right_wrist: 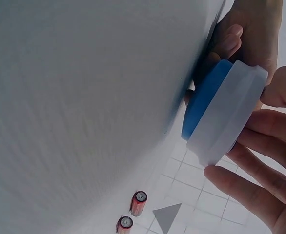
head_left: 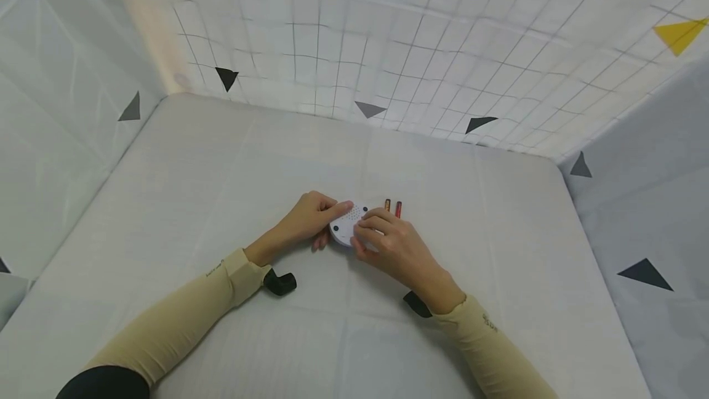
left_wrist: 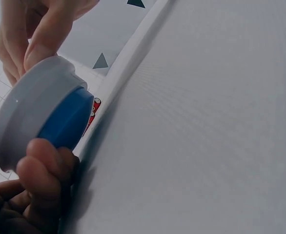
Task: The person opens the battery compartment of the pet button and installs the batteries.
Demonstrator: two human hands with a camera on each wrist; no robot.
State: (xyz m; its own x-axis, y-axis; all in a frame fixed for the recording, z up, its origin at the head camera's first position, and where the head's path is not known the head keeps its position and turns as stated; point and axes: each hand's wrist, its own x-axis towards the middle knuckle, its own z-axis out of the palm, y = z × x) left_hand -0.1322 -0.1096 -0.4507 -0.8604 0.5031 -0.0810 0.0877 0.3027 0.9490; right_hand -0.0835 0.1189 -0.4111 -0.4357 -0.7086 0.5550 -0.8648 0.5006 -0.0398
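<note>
A round white device (head_left: 344,231), with a speaker grille and dark round feet on the face turned up, is held just above the table. Its blue domed side (right_wrist: 206,100) faces down. My left hand (head_left: 310,220) grips the left edge, thumb on the upper face and fingers beneath. At the opposite side, my right hand (head_left: 396,248) has bent fingers and thumb against the upper face and rim. What lies under those fingertips is hidden in the head view. Two red batteries, one (head_left: 399,209) beside the other (head_left: 387,205), lie just beyond the right hand.
The white-covered table (head_left: 266,159) meets a grid-lined back wall (head_left: 343,48) and plain side walls marked with dark triangles. Black wrist mounts (head_left: 280,283) stick out from under both sleeves, close to the table.
</note>
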